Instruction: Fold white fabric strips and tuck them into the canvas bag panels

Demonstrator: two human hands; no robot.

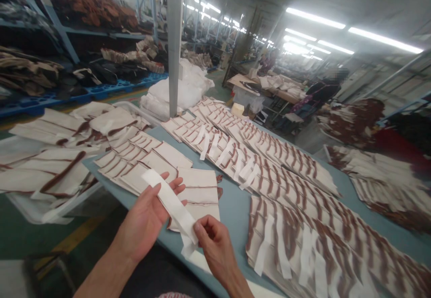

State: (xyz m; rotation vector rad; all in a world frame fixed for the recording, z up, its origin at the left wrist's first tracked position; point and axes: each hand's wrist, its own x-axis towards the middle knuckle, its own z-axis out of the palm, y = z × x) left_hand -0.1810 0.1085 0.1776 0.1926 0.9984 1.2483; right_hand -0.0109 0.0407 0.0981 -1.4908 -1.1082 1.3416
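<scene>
Indoors, under long lights (314,18), a person's right grip (215,242) pinches the lower end of a white strip (177,206) between thumb and curled fingers, while the left grip (151,206) lies palm up and loosely spread, the strip resting slantwise across its fingers. The strip hangs over the near edge of the tabletop (232,203), in front of a cream panel (202,179) with brown seams. Its lower end looks folded or doubled; if the pinch takes in more than one layer, the strip could crease or drag another along. With little closing over the upper end, the slack left grip might let it slide off or twist. Loose strips (283,248) lie across the near stack (293,244) at right, where a brushing arm could shift them; bumped, the overlapping pile (161,156) at left could fan out of order.
</scene>
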